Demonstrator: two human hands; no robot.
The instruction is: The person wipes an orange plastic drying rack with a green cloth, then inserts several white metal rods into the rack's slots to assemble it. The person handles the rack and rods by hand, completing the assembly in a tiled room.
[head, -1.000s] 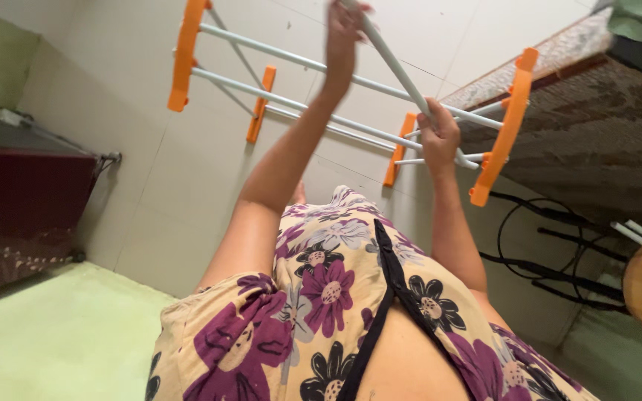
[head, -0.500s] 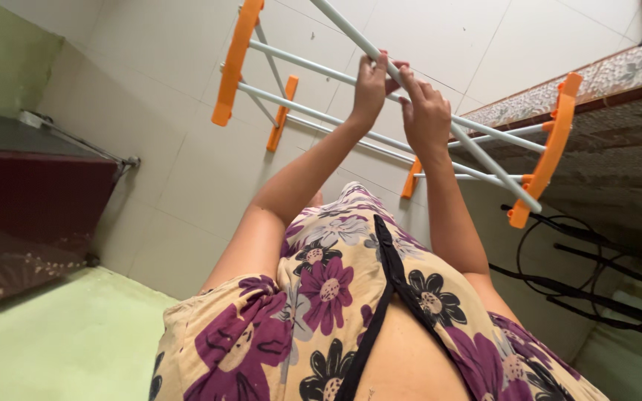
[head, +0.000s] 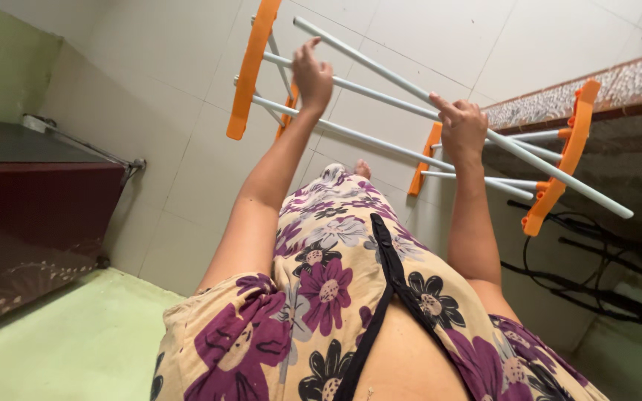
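One head-worn camera looks steeply down the person's front, close above the drying rack (head: 410, 119) and tiled floor (head: 150, 148).

- The drying rack (head: 410, 111) runs past the top edge, so the upper end of its orange bar is cut off.
- The right hand (head: 461, 128) covers the stretch of white rod it grips; its palm faces away.
- The left hand (head: 312, 73) hides part of another rod; how firmly it holds cannot be told.
- The dark cabinet (head: 31, 215) is cut by the left edge.
- The black wire stand (head: 581, 275) is partly hidden in shadow.
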